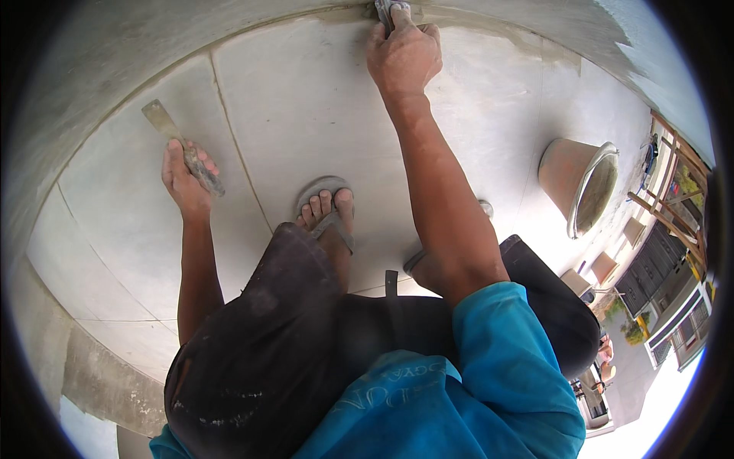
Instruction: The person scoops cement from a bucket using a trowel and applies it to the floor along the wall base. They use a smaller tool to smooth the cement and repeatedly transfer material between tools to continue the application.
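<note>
My left hand [185, 180] grips a putty knife [177, 141] by its handle, the flat blade pointing up and left over the pale floor tiles [298, 107]. My right hand [404, 53] reaches far forward and presses a grey sponge or cloth [390, 9] against the joint where the tiles meet the grey wall base. I am crouched, with my foot in a flip-flop sandal [327, 210] on the tile between my arms. Dark shorts and a blue shirt fill the lower view.
A brown bucket [579, 183] holding grey mortar stands on the tiles at the right. Beyond the floor's right edge are wooden scaffold poles [673, 164] and rooftops far below. A grey rendered wall [92, 46] curves along the left and top.
</note>
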Available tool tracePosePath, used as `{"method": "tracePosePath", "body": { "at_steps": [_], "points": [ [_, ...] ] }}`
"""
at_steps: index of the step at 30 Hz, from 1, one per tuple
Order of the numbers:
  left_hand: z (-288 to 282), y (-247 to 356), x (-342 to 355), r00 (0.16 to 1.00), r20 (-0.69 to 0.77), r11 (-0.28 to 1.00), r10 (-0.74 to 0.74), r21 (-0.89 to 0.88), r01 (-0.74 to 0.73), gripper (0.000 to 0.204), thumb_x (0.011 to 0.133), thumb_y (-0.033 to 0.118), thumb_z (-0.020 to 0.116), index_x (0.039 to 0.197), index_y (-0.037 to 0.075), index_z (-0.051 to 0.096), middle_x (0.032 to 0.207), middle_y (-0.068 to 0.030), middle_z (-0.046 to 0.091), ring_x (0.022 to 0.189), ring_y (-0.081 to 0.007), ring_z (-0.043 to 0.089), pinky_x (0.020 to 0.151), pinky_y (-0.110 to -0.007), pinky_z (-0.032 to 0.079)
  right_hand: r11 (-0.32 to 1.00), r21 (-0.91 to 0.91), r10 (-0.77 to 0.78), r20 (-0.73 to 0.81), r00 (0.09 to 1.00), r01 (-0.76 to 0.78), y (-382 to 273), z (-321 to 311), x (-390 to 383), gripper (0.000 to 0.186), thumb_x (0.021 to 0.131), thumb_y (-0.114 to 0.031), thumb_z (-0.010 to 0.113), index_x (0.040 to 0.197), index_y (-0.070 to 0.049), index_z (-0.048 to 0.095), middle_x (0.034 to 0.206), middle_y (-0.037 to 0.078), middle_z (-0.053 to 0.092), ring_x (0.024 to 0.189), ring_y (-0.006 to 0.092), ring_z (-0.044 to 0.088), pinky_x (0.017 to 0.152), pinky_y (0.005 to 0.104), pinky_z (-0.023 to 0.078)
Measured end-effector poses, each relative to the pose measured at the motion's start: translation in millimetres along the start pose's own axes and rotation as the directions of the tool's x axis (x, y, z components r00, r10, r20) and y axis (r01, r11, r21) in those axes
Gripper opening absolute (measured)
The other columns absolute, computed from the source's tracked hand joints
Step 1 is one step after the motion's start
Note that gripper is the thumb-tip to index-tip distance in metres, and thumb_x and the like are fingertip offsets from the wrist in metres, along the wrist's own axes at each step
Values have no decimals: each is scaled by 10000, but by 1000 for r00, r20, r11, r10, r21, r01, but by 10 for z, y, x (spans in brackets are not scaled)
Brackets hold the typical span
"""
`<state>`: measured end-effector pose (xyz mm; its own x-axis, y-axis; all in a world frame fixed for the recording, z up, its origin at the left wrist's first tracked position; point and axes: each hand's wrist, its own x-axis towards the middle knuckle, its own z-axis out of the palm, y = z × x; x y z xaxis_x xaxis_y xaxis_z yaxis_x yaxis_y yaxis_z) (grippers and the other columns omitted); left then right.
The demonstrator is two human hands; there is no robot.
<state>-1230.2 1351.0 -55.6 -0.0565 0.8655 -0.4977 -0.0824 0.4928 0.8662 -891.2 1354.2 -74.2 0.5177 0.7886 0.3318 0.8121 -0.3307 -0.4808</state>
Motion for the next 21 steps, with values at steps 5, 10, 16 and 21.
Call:
{"method": "tracePosePath", "body": {
  "at_steps": [5,10,16,21],
  "points": [
    [-75,-98,3,1000,-27,999,15,-49,-16,314,1023,363,491,927,67,526,724,-62,560,556,-159,539,495,-298,467,973,-227,63,76,995,-44,-279,254,-142,299,882,-154,536,1146,-63,643,1176,141,675,983,353,636,765,433,566],
    [-116,-168,-21,998,-19,997,61,-42,-62,259,1014,310,525,925,67,535,738,-54,564,566,-145,543,503,-292,470,963,-271,60,174,983,-11,-513,308,-227,292,824,-187,637,1104,-116,678,1025,89,715,871,307,622,692,436,551],
    [3,-177,55,993,-10,989,121,86,-120,175,986,215,582,933,53,542,770,-44,563,588,-136,546,534,-290,478,992,-118,-11,190,982,34,-1032,519,-397,308,790,-225,702,1076,-112,686,1022,68,722,848,292,614,642,424,551],
    [-328,-187,10,973,-170,988,154,-7,-157,223,1000,258,531,927,47,526,803,-75,567,615,-172,561,575,-333,517,990,68,119,94,988,-126,-694,-7,-167,213,820,-213,676,947,-41,677,835,149,717,760,338,673,683,461,535]
  ]
}}
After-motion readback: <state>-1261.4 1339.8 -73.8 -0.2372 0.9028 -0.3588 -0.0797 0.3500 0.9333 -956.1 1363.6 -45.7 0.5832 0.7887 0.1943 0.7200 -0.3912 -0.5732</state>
